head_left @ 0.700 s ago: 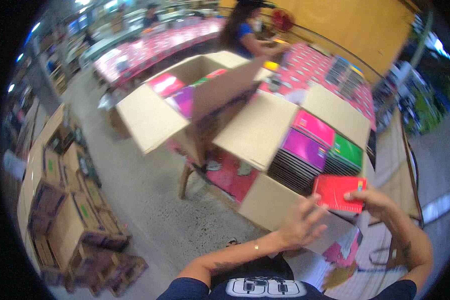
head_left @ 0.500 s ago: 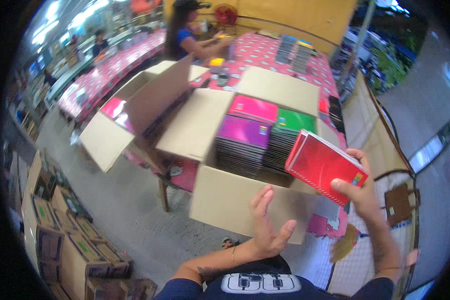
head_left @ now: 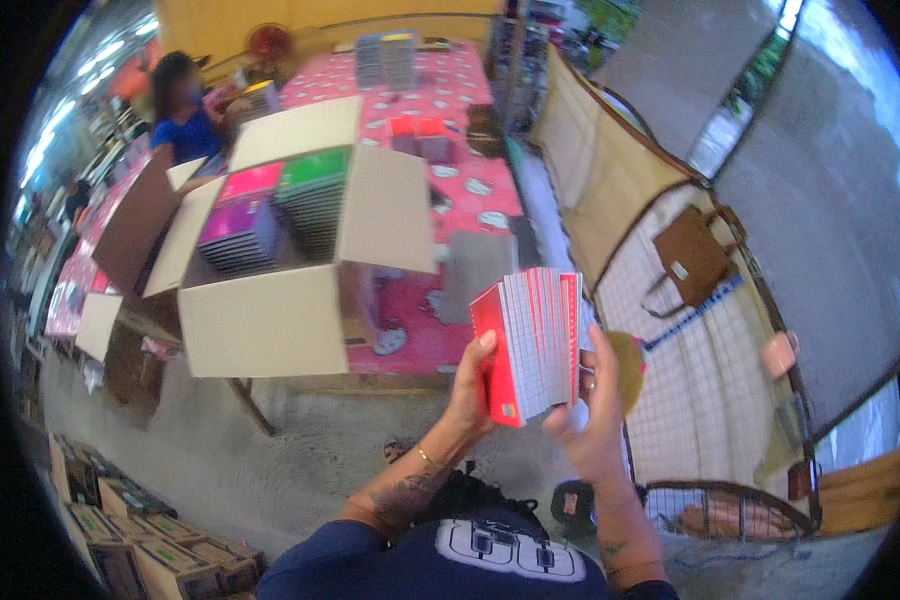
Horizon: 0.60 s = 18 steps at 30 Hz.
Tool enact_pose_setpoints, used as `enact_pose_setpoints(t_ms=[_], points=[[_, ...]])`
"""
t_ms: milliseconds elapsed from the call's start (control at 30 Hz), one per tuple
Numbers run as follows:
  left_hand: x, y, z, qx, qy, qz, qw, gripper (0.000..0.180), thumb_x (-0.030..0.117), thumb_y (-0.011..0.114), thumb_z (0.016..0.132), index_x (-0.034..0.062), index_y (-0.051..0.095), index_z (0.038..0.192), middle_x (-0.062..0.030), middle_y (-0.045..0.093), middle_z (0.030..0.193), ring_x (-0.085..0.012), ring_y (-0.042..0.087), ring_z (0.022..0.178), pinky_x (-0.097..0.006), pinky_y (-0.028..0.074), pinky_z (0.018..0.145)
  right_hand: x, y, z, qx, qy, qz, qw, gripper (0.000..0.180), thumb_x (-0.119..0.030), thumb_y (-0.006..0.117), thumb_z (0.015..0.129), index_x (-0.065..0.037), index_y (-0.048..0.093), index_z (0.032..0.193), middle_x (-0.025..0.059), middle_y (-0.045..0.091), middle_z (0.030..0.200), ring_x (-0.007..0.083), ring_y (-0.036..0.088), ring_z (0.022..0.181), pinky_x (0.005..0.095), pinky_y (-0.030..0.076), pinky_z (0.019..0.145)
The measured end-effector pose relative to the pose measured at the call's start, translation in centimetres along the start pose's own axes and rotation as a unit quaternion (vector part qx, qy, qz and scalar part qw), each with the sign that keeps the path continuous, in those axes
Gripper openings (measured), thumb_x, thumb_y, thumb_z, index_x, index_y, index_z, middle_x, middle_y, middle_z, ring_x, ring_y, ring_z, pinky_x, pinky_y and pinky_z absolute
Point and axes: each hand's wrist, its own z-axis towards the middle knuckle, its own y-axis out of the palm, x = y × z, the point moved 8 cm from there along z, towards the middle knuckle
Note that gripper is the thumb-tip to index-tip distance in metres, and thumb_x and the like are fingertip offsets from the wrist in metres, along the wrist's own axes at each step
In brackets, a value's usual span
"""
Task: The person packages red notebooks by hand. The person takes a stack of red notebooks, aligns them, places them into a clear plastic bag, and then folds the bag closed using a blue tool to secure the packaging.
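Between my two hands, in front of my body, is a bunch of red spiral notebooks (head_left: pixel 540 340), held upright with the white page edges fanned out. My left hand (head_left: pixel 470 392) grips the red cover on the left side, thumb on the cover. My right hand (head_left: pixel 592 395) wraps the right side, and its far fingers are partly hidden. To the left, apart from both hands, an open cardboard box (head_left: pixel 260 335) stands on the table. In it are stacked purple notebooks (head_left: pixel 238 232), pink notebooks (head_left: pixel 254 180) and green notebooks (head_left: pixel 315 168).
The table has a pink patterned cloth (head_left: pixel 470 205). On it lie a grey flat sheet (head_left: pixel 478 268), small red items (head_left: pixel 420 135) and stacks (head_left: pixel 385 62) at the far end. Another person (head_left: pixel 185 135) sits at the left. Cartons (head_left: pixel 150 555) stand lower left; a brown bag (head_left: pixel 692 255) is at right.
The view has turned right, so the box now appears further left. My left hand, open before, has closed on the red notebooks, which are turned upright and fanned out between both hands.
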Motion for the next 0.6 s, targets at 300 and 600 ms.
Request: enact_pose_setpoints(t_ms=[300, 600], points=[[-12.5, 1.8, 3.2, 0.048, -0.129, 0.105, 0.985, 0.046, 0.033, 0.063, 0.096, -0.0009, 0.054, 0.126, -0.0132, 0.066, 0.111, -0.0188, 0.069, 0.093, -0.035, 0.058, 0.083, 6.4, -13.3, -1.5, 0.103, 0.125, 0.110, 0.981, 0.049, -0.023, 0.074, 0.090, 0.000, 0.051, 0.127, 0.0099, 0.064, 0.117, 0.0150, 0.062, 0.107, 0.0329, 0.048, 0.094], [-17.4, 1.1, 13.2, 0.077, -0.172, 0.070, 0.980, 0.043, 0.030, 0.063, 0.097, -0.0002, 0.054, 0.125, -0.0131, 0.066, 0.115, -0.0202, 0.069, 0.097, -0.035, 0.058, 0.085, 14.6, -20.8, 4.2, 0.177, 0.135, 0.139, 0.965, 0.049, -0.019, 0.076, 0.088, 0.000, 0.053, 0.126, 0.0092, 0.064, 0.116, 0.0153, 0.063, 0.103, 0.0324, 0.050, 0.092]])
